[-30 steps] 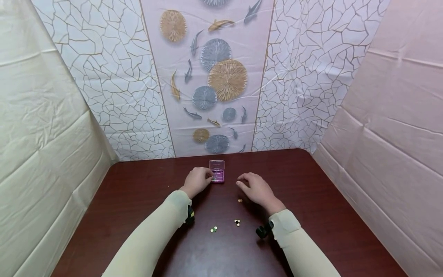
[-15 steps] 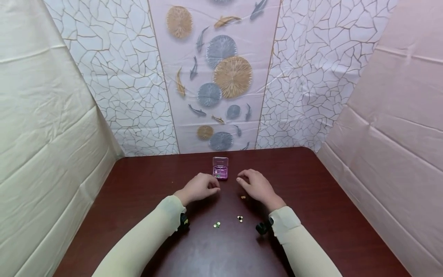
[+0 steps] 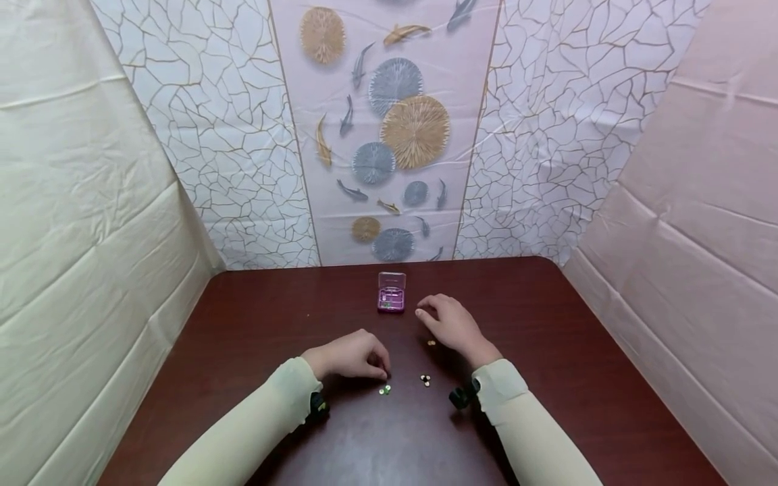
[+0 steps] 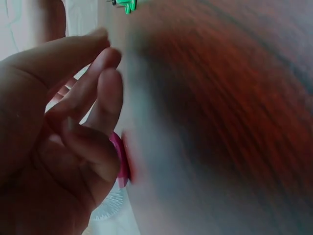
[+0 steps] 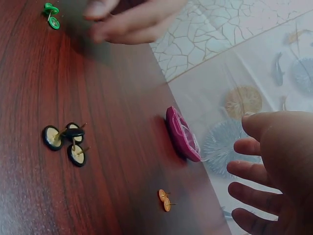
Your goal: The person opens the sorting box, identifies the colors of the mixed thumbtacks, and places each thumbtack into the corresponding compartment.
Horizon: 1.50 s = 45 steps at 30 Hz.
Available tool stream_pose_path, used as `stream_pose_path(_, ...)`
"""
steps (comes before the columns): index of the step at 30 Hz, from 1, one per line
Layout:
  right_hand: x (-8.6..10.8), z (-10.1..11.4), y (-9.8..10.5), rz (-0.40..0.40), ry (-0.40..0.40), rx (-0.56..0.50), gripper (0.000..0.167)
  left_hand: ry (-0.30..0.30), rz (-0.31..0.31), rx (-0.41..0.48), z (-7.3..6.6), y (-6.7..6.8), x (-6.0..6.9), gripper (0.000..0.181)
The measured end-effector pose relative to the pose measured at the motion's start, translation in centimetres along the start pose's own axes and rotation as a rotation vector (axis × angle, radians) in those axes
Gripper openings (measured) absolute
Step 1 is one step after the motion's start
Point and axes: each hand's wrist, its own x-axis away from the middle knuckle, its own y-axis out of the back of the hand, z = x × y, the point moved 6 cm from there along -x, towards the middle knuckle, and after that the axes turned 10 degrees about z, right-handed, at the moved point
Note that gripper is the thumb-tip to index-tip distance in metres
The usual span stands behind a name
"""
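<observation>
The left hand [image 3: 355, 354] hovers just behind the green thumbtacks [image 3: 385, 390], its fingers loosely bent; the left wrist view shows nothing between them. Over the table's right part, the right hand [image 3: 451, 325] hangs with relaxed, spread fingers [image 5: 254, 171] and holds nothing. Beside it lie two orange thumbtacks [image 5: 167, 203]. Several black-rimmed tacks [image 5: 77, 154] sit in a cluster nearer the front. A small purple box [image 3: 391, 301] stands between and beyond the hands, its clear lid raised, with something green and something white in its compartments.
The dark red-brown table [image 3: 255, 317] reaches back to a patterned cloth [image 3: 389, 243]. Plain cloth hangs along the left [image 3: 79, 270] and right [image 3: 687, 223] sides. A tiny pale speck lies on the table's left part.
The left hand has moved from the purple box back toward the front, close to the green tacks. The right hand has stayed nearly still. The head view has shifted slightly.
</observation>
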Motion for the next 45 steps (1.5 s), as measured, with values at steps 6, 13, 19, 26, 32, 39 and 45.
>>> stream_pose_path(6, 0.0, -0.1, 0.0, 0.002, -0.01, -0.003, 0.03, -0.022, 0.076, 0.01, -0.8, -1.0, -0.2, 0.008)
stream_pose_path(13, 0.2, -0.4, 0.0, 0.004, -0.019, -0.01, 0.028, -0.067, 0.077, -0.023, -1.0, -1.3, -0.5, 0.008)
stream_pose_path(19, 0.2, -0.3, 0.3, 0.001, -0.021, 0.004, 0.03, -0.076, 0.068, -0.031, -1.0, -1.5, -0.6, 0.012)
stream_pose_path(26, 0.3, -0.2, 0.3, -0.004, -0.016, -0.005, 0.029, -0.066, 0.053, -0.024, -1.1, -1.1, -0.5, 0.014)
stream_pose_path(32, 0.5, -0.6, 0.1, -0.002, -0.026, -0.002, 0.029, -0.018, -0.009, -0.054, -0.1, -0.4, -0.2, 0.012)
stream_pose_path(39, 0.6, -0.9, 0.3, 0.0, -0.03, 0.003, 0.03, 0.07, -0.101, -0.118, 2.0, 1.2, 0.3, 0.009)
stream_pose_path(45, 0.8, -1.0, 0.4, 0.002, -0.038, 0.009, 0.029, 0.174, -0.178, -0.139, 3.6, 2.7, 0.6, 0.009)
